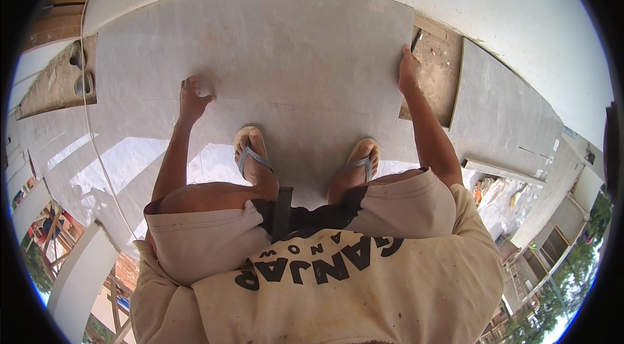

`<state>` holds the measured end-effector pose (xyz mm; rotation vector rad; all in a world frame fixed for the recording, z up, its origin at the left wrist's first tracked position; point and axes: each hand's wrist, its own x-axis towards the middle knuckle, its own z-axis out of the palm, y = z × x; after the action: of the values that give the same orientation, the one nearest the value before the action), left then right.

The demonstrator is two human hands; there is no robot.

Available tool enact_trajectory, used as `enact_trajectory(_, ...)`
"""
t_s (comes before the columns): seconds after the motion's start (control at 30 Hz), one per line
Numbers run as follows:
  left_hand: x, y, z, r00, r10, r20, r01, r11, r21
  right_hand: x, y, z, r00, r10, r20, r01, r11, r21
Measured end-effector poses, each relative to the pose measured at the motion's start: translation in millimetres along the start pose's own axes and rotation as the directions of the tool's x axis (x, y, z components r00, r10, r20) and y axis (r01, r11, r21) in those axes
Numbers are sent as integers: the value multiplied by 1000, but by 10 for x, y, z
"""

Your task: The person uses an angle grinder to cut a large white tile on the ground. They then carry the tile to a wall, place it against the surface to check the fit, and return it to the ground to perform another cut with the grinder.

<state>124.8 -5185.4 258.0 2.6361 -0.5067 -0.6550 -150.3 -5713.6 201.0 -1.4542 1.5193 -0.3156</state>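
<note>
A grey tiled floor point(500, 103), bent by the wide lens, runs up to a white wall point(513, 12). Laid across its far middle is a broad grey slab point(292, 51), the thing being handled, flat before a person bent low over it. Its far edge lies near the base of the wall; its near edge seems to be the thin seam just beyond two thong sandals point(357, 163). The feet are planted well apart, probably for balance while both arms reach forward. To the right, a bare earthy gap point(437, 81) leaves the slab's side edge exposed, likely why the reach goes there: fingers have room. Another bare patch point(52, 94) adjoins the slab's left end. The right hand point(407, 70) is at that right edge; whether it clasps or only presses is hidden. The left hand point(195, 98), empty, is near the seam, thumb spread and fingers partly bent; contact is hard to judge. A pale cord point(96, 142) crosses the left side, which could snag. Beside the right hand is a small dark stick point(417, 40), perhaps a tool.
</note>
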Motion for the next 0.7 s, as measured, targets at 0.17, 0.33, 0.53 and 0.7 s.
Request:
enact_trajectory(0.17,260,557,240,983,181,6,-178,974,-141,34,156,63,998,36,-44,-35,999,14)
enact_trajectory(0.33,392,429,69,975,174,-137,-183,982,-52,61,78,32,999,32,-6,-31,999,38)
enact_trajectory(0.53,239,260,167,958,240,-159,-229,970,81,-24,0,6,998,32,-53,-35,998,-53)
enact_trajectory(0.7,85,247,180,980,187,-66,-171,967,189,-11,38,7,999,17,-31,-18,999,-46)
